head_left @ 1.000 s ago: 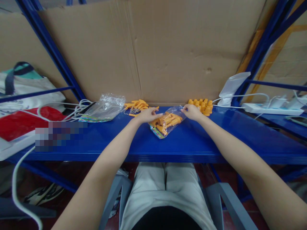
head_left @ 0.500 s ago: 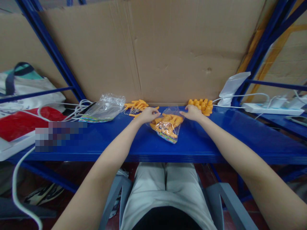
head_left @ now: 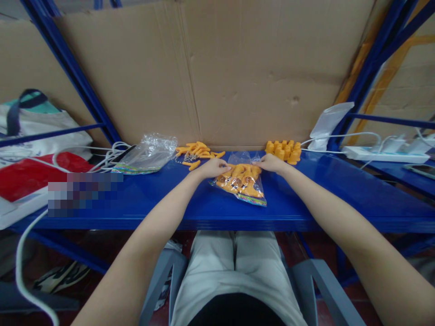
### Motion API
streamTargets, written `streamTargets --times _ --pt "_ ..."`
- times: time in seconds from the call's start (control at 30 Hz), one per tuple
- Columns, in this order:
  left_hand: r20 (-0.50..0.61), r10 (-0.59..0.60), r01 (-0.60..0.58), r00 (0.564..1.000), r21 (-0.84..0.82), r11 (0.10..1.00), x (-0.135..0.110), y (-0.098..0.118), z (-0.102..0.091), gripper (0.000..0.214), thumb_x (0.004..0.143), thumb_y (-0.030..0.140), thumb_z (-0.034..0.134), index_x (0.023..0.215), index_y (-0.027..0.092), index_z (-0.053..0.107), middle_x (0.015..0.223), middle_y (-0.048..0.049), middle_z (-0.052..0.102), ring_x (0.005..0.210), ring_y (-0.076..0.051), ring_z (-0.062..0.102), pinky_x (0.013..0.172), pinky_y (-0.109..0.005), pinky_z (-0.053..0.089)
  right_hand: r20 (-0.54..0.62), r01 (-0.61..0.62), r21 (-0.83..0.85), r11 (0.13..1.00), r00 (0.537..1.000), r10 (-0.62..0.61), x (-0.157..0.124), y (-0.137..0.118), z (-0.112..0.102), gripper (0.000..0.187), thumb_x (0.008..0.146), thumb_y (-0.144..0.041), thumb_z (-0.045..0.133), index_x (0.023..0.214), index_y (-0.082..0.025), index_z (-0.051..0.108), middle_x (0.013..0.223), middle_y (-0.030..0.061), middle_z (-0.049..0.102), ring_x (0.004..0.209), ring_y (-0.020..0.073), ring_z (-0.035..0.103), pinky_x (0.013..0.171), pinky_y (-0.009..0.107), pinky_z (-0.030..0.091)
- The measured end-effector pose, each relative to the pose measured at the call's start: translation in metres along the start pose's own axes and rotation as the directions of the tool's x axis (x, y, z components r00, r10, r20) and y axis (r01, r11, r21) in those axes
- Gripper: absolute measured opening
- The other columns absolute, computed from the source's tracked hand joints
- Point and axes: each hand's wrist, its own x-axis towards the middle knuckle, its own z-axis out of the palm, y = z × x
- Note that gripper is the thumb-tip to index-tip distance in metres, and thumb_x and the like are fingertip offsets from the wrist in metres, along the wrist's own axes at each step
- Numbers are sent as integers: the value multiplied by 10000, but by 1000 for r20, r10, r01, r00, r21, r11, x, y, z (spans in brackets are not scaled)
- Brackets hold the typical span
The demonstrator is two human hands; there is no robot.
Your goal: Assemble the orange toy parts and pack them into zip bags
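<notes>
Clear bag [head_left: 242,181] of orange pieces is lying flat on the blue shelf [head_left: 306,199], dead centre, with its long axis running from the far edge toward the body and its near end slanting right. Left hand [head_left: 212,167] is clamping the far-left corner and right hand [head_left: 272,162] the far-right edge; probably a pinch, but the fingertips are too small to confirm. Both hands are sitting equally near. Loose orange pieces [head_left: 195,150] are lying just behind.

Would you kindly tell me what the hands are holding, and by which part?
Both grip the clear plastic bag of orange pieces by its far edge: left hand at one corner, right hand at the other.
</notes>
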Motion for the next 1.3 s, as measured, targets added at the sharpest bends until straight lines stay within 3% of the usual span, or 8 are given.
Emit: streamTargets --times 0.17,0.3,0.57,0.77,0.9,1.0,1.13,1.3 --pt "-4 -13 13 1000 71 997 -2 2 -3 279 869 354 553 968 151 716 665 -26 632 594 -160 580 583 -258 363 -66 -97 73 993 993 102 -8 -20 7 252 784 -330 624 602 -160 663 552 7 593 603 154 569 565 250 454" --pt "-11 -21 21 1000 56 998 -4 5 -2 263 877 330 549 971 147 713 666 -29 634 575 -159 589 576 -265 379 -104 -104 86 991 988 113 -8 -22 9 222 801 -250 604 604 -165 659 606 20 632 617 147 580 564 233 453" --pt "37 -220 223 975 -176 959 3 -3 4 362 897 358 555 1166 129 635 723 -73 683 523 -142 593 524 -267 423 -155 -77 -173 982 987 50 -4 -23 8 195 862 -215 573 767 -157 733 879 118 733 887 233 674 776 282 492" --pt "112 -218 237 970 -210 948 5 -10 -1 302 894 410 542 961 145 670 764 -96 696 517 -119 584 514 -252 423 -152 -91 -236 968 987 56 -6 -26 7 207 886 -235 558 848 -161 747 950 124 740 929 239 680 802 284 492" --pt "146 -213 238 966 -179 955 11 -11 -1 446 864 576 516 779 161 656 700 -92 676 513 -134 581 510 -263 425 -139 -95 -248 964 988 62 -8 -28 6 221 900 -230 540 876 -143 742 990 148 734 950 254 677 813 298 488" --pt "203 -284 314 937 -131 940 19 -9 -2 544 848 660 468 740 161 654 648 -100 654 543 -171 608 522 -281 429 -139 -85 -279 957 989 47 -9 -28 6 234 909 -240 528 878 -148 740 983 143 736 948 250 678 811 295 487" --pt "243 -367 381 898 -15 924 31 2 -2 648 807 722 468 826 112 686 667 -154 655 618 -252 656 541 -320 443 -127 -78 -285 955 991 43 -10 -29 5 242 911 -231 518 898 -148 744 981 140 738 955 255 680 810 298 493" --pt "191 -463 452 866 98 886 40 22 6 770 774 732 504 1022 27 694 831 -239 694 777 -354 688 635 -378 489 -144 -78 -250 965 989 43 -11 -29 5 224 899 -227 541 872 -149 749 977 143 737 955 262 681 821 305 497"
